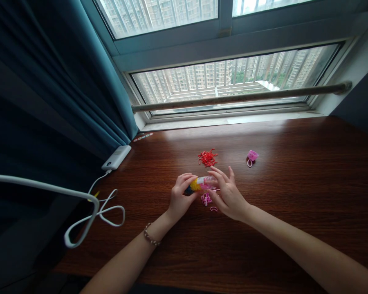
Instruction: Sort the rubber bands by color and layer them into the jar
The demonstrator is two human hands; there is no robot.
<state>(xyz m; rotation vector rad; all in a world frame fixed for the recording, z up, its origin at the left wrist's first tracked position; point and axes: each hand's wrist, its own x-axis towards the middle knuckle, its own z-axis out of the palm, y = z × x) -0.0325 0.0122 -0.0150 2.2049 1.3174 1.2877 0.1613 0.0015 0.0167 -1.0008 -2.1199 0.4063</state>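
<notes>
A small clear container (197, 185) with dark, yellow and pink sections lies on its side above the table. My left hand (180, 196) grips its dark and yellow end. My right hand (227, 194) is at its pink end with the fingers spread; whether they touch it is hard to tell. Several pink clips (206, 199) lie loosely just below the container. Behind it sits a pile of red clips (207, 157). A pink cap (252, 155) with a loop rests farther right.
The brown wooden table (294, 183) reaches the window sill. A white power bank (116, 157) with a white cable (112, 209) lies at the left by the blue curtain (110, 94). A metal rail (242, 98) crosses the window.
</notes>
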